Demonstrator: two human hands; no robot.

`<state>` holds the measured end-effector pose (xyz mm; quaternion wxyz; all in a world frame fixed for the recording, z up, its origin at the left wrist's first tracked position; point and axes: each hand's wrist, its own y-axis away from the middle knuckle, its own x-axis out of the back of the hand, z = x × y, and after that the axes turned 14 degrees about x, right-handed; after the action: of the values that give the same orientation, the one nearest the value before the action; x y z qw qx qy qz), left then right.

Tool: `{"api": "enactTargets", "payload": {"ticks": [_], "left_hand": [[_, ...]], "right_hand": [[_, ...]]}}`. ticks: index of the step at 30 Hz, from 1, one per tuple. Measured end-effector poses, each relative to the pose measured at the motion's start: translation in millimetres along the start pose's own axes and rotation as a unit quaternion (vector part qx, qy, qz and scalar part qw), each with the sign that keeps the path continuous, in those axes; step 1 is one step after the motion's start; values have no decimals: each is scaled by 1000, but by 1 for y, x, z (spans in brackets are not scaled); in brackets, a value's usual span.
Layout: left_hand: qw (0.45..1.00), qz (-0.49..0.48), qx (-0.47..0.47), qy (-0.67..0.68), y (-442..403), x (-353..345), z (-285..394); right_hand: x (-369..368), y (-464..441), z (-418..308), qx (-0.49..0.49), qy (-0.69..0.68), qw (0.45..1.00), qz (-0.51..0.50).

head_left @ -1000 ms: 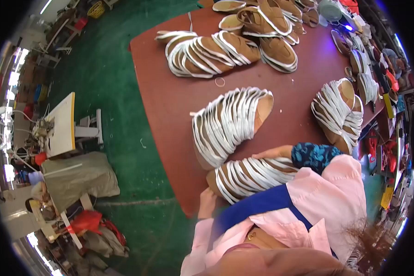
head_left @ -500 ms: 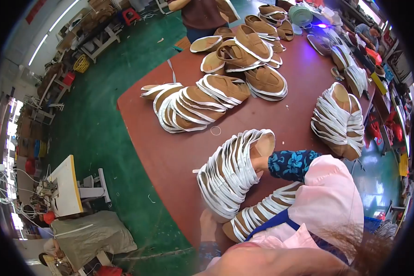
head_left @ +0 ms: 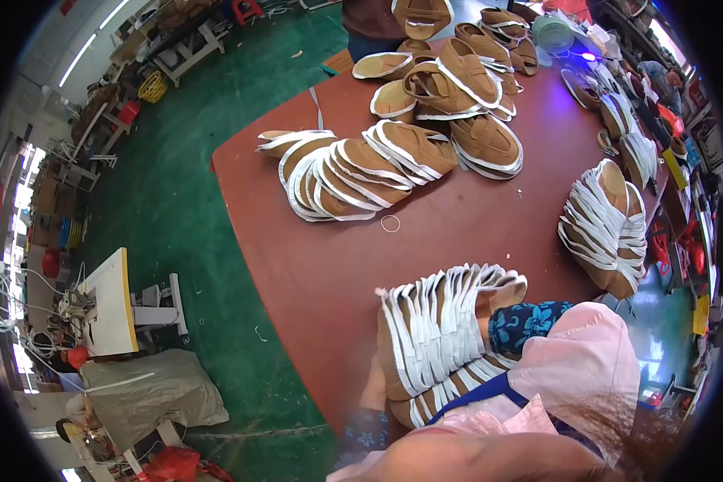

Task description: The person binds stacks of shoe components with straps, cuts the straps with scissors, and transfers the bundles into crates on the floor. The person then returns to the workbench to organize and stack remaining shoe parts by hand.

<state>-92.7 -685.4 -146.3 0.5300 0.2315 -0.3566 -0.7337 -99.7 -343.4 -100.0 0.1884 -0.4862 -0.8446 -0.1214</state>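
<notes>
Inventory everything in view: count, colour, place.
Table: one, red-brown, centre.
Front stack: one, brown with white edging, between hands.
Lower stack: one, brown-white, nearer the body.
Slanting stack: one, brown-white, far left tabletop.
Shoe pile: many, brown-white, far end.
Right cluster: one, brown-white, right table edge.
Ring: one, pale, mid-table.
Workbench: one, white, left.
Cloth: one, grey-green, lower left.
Basket: one, yellow, upper left.
Co-worker: at least one, maroon top, far end.
Edge clutter: uncountable, mixed, edges.
Left hand: one, blue-cuffed, front stack's left.
Right hand: one, blue-cuffed, front stack's right.

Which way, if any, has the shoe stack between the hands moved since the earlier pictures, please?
Yes: the shoe stack has shifted toward the pink shirt, farther from the pale ring on the red table.
</notes>
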Motion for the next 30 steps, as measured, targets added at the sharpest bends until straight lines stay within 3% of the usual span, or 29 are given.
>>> {"api": "enactTargets", "payload": {"ticks": [15, 20, 22, 25, 28, 30], "left_hand": [[1000, -10, 5, 9, -11, -6, -4], [1000, 24, 17, -7, -1, 2, -11], [995, 91, 26, -36, 14, 11, -8], [970, 186, -67, -141, 56, 4, 43], [914, 153, -266, -265, 77, -71, 150], [843, 143, -396, -334, 88, -139, 196]], "right_hand": [[-22, -20, 1, 21, 14, 1000, -11], [-32, -15, -4, 28, 14, 999, 1], [-37, -16, -13, 37, 14, 999, 0], [-38, -13, -12, 47, 11, 999, 4], [-29, -4, -1, 44, 14, 999, 27], [-27, -5, 2, 43, 18, 998, 45]]}}
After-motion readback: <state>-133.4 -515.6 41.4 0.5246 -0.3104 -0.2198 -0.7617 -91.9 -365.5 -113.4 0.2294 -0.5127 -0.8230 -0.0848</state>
